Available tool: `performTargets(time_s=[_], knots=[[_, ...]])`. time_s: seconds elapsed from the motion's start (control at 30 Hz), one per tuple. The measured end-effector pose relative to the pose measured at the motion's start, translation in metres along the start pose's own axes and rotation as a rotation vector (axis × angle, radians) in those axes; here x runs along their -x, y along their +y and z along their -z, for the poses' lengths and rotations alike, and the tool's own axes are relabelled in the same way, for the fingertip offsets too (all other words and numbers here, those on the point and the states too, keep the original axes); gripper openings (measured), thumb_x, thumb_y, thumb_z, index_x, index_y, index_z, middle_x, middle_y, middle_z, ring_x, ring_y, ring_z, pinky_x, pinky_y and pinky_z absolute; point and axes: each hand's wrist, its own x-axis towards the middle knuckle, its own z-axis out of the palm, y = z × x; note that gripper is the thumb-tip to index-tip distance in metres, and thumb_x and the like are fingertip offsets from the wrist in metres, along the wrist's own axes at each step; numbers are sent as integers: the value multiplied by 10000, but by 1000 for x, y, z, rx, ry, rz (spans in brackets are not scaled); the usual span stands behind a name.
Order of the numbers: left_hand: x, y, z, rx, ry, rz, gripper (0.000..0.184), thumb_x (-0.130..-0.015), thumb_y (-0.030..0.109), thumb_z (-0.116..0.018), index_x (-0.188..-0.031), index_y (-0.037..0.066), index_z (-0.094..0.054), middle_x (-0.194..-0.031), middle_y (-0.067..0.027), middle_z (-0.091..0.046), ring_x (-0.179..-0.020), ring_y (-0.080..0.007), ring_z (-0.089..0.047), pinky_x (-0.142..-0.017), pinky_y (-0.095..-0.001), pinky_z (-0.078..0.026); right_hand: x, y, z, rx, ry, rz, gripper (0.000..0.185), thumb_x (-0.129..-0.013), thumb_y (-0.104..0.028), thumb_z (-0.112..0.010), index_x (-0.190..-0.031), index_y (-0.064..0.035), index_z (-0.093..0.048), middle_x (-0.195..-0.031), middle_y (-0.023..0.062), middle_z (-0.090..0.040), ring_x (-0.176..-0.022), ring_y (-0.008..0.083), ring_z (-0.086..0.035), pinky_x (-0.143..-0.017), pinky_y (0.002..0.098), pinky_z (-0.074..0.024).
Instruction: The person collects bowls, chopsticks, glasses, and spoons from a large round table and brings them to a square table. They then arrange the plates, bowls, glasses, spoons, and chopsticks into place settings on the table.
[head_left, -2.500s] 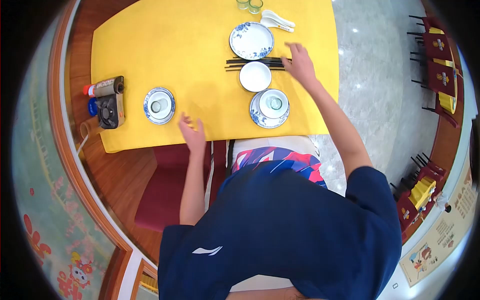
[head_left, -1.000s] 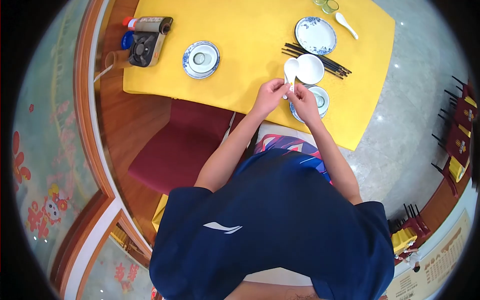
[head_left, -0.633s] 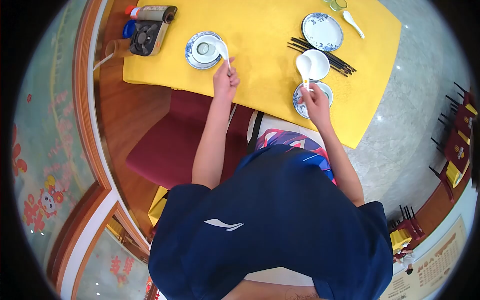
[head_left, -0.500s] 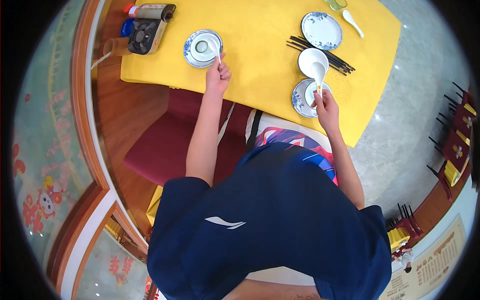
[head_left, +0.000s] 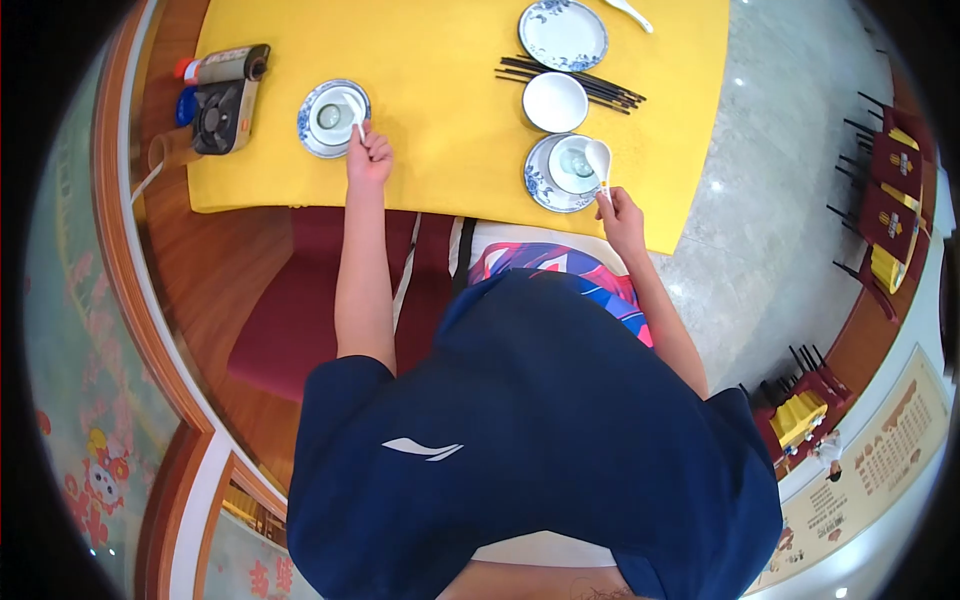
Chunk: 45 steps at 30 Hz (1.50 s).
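My left hand (head_left: 370, 157) is closed on the handle of a white spoon (head_left: 353, 104). That spoon leans into a small white bowl holding a clear glass (head_left: 329, 117), set on a blue-patterned plate (head_left: 304, 135). On the right, my right hand (head_left: 622, 222) pinches the handle of another white spoon (head_left: 598, 156). Its head lies over the right side of a white bowl (head_left: 573, 185) with a greenish glass (head_left: 575, 162) inside, on a second patterned plate (head_left: 541, 190). Whether this spoon touches the bowl, I cannot tell. Just behind stands a larger white bowl (head_left: 556, 102).
Black chopsticks (head_left: 610, 90) lie beneath a patterned plate (head_left: 563, 35) and beside the larger bowl. Another white spoon (head_left: 631, 14) is at the far edge of view. A portable gas stove (head_left: 222, 112) stands on the yellow tablecloth's left; a maroon chair (head_left: 285, 310) is tucked below.
My right hand has brought its spoon from over the larger bowl down to the bowl with the glass. My left hand still holds its spoon there. The whole view has shifted.
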Motion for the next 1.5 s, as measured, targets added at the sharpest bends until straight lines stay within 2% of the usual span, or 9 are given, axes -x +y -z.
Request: performTargets(time_s=[0.1, 0.17, 0.43, 0.6, 0.97, 1.07, 1.17, 1.37, 1.5], knots=[[-3, 8, 10, 83, 10, 8, 363, -985, 392, -433, -764, 119, -525, -552, 33, -334, -441, -86, -282, -369, -216, -214, -1, -2, -1, 35, 20, -3, 228, -921, -199, -602, -940, 28, -584, -663, 113, -631, -580, 133, -604, -546, 285, -453], [-4, 11, 13, 72, 5, 18, 373, -986, 396, -423, -774, 110, -532, -556, 27, -346, -447, -92, -293, -374, -220, -224, 0, -5, 0, 41, 46, -4, 232, -921, -201, -602, -944, 29, -584, -667, 123, -636, -576, 141, -610, -539, 292, -451], [6, 5, 14, 89, -24, -14, 600, -939, 568, -299, -856, 45, -581, -613, -22, -409, -496, -134, -348, -411, -247, -269, -2, -7, 7, 355, 47, 61, 259, -894, -231, -613, -934, 21, -565, -673, 219, -610, -621, 391, -612, -553, 430, -465], [22, -5, 27, 170, -22, -101, 747, -874, 690, -272, -940, 17, -590, -655, -57, -418, -528, -156, -364, -424, -255, -279, -13, 4, 1, 429, 56, 153, 246, -875, -229, -627, -915, 5, -560, -672, 216, -610, -635, 394, -618, -568, 469, -472], [53, -22, 71, 115, 187, -131, 696, -906, 659, -284, -1010, 28, -561, -698, -63, -439, -550, -173, -378, -449, -278, -320, -46, -10, 29, 730, -10, 163, 364, -867, -426, -595, -879, -62, -586, -760, 149, -660, -725, 317, -656, -609, 426, -513], [62, -31, 76, 103, 198, -122, 691, -910, 652, -280, -1015, 31, -563, -708, -65, -451, -556, -175, -385, -463, -280, -333, -101, -4, 38, 716, 258, 370, 221, -872, -309, -614, -912, -92, -597, -879, 109, -636, -709, 311, -644, -591, 414, -514], [68, -38, 78, 86, 197, -111, 685, -913, 647, -279, -1018, 35, -566, -717, -67, -462, -560, -177, -394, -474, -281, -343, -155, -18, 39, 748, 364, 420, 211, -853, -271, -631, -989, -112, -613, -977, 99, -618, -889, 282, -629, -681, 413, -519], [85, -46, 72, 23, 223, -127, 631, -929, 610, -286, -1022, 46, -554, -722, -62, -475, -557, -167, -402, -470, -275, -344, -206, -26, 31, 1027, 176, 324, 241, -858, -287, -628, -1052, -145, -617, -988, 74, -615, -986, 281, -594, -795, 440, -482], [95, -48, 74, 18, 249, -158, 589, -942, 578, -296, -1018, 52, -548, -719, -54, -474, -553, -158, -399, -466, -272, -340, -217, -25, 40, 1024, 118, 393, 237, -854, -272, -632, -1041, -131, -606, -992, 71, -615, -975, 272, -598, -791, 443, -475]])
